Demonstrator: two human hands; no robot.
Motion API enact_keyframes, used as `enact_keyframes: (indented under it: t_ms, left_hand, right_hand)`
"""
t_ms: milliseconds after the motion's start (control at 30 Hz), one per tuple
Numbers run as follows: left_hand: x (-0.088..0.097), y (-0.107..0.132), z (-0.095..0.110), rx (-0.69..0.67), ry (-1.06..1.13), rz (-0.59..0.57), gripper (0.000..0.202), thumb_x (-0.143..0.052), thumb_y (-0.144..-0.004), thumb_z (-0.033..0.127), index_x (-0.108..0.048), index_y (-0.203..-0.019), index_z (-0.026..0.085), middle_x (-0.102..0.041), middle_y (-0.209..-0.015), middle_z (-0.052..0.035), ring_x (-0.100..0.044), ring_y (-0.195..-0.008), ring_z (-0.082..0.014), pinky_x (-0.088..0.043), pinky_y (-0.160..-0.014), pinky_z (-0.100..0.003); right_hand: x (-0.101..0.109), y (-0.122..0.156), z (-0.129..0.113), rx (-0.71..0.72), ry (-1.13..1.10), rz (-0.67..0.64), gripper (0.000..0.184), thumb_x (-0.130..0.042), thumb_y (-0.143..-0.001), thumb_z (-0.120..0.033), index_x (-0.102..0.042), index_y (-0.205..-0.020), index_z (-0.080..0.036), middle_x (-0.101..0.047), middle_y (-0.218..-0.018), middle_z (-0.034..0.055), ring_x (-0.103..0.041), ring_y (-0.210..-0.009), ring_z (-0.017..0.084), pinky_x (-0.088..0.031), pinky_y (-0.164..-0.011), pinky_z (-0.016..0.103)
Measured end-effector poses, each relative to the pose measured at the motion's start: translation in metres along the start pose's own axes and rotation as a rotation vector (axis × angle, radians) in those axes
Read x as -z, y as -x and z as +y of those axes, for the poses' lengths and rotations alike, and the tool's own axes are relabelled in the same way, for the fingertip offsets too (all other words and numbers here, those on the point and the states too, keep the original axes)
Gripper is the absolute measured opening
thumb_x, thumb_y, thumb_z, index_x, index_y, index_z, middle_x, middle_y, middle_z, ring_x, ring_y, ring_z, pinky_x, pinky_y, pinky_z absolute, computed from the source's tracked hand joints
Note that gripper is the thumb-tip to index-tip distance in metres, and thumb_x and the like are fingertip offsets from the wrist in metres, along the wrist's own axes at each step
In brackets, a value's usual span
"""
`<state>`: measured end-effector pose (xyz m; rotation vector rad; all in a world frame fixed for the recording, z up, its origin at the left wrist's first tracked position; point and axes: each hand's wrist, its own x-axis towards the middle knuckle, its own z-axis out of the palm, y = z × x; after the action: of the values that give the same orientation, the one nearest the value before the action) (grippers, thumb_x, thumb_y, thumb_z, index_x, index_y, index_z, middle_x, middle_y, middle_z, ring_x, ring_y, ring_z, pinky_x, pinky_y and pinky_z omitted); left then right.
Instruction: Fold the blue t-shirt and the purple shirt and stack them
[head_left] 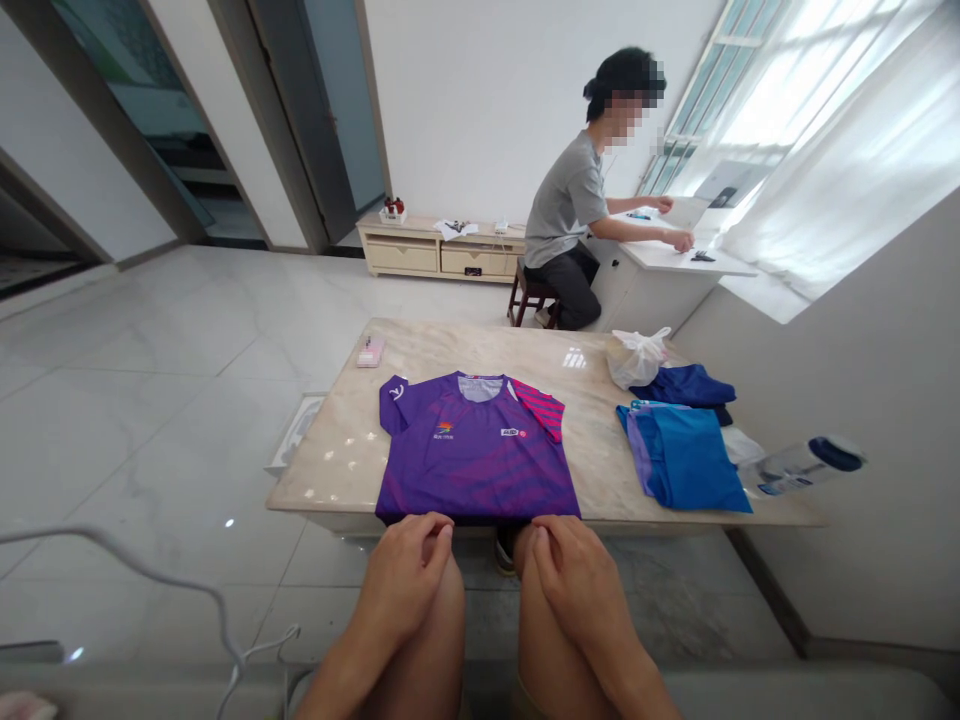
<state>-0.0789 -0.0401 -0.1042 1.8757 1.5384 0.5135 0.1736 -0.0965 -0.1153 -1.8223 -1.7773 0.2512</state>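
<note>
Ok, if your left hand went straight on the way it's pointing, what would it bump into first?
The left hand would meet the purple jersey first. Its fingertips look right at the jersey's bottom edge, though depth is hard to judge here. The jersey lies on the marble table.

Count: 1 left hand (401,580), 1 right hand (577,580), 1 purple jersey (476,450), 1 navy garment (679,388), 1 blue garment (686,460), 1 plastic bag (636,358), 1 bottle (806,465), 1 seated person (566,195).
</note>
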Motion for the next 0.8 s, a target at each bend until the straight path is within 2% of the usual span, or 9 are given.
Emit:
enact_keyframes:
  t_ms: [333,600,800]
  left_hand:
    - [0.0,-0.004,0.003,-0.007,-0.061,-0.026,0.037,-0.045,-0.105,0.035,-0.081,-0.107,0.025,-0.082,-0.11,-0.0089,-0.073,-0.105,-0.0266,-0.051,-0.1,-0.041]
    - [0.0,0.002,0.007,-0.021,-0.058,0.036,0.037,-0.045,-0.104,0.035,-0.08,-0.105,0.023,-0.082,-0.112,-0.0103,-0.074,-0.106,-0.0277,-0.053,-0.101,-0.042]
    - [0.0,0.006,0.008,-0.044,-0.06,0.06,0.036,-0.046,-0.103,0.034,-0.08,-0.106,0.024,-0.083,-0.111,-0.0093,-0.075,-0.106,-0.0276,-0.054,-0.1,-0.041]
  right_hand:
    - [-0.001,0.007,0.004,0.01,-0.064,0.07,0.03,-0.048,-0.109,-0.026,-0.076,-0.101,-0.022,-0.077,-0.097,0.0072,-0.073,-0.089,0.022,-0.053,-0.083,0.033]
    - [0.002,0.01,0.009,-0.016,-0.106,0.065,0.034,-0.046,-0.11,-0.029,-0.077,-0.103,-0.021,-0.078,-0.103,0.0094,-0.072,-0.096,0.024,-0.053,-0.091,0.036]
    - [0.004,0.011,0.009,-0.035,-0.112,0.077,0.033,-0.047,-0.109,-0.03,-0.078,-0.101,-0.021,-0.079,-0.104,0.01,-0.073,-0.096,0.024,-0.054,-0.091,0.036]
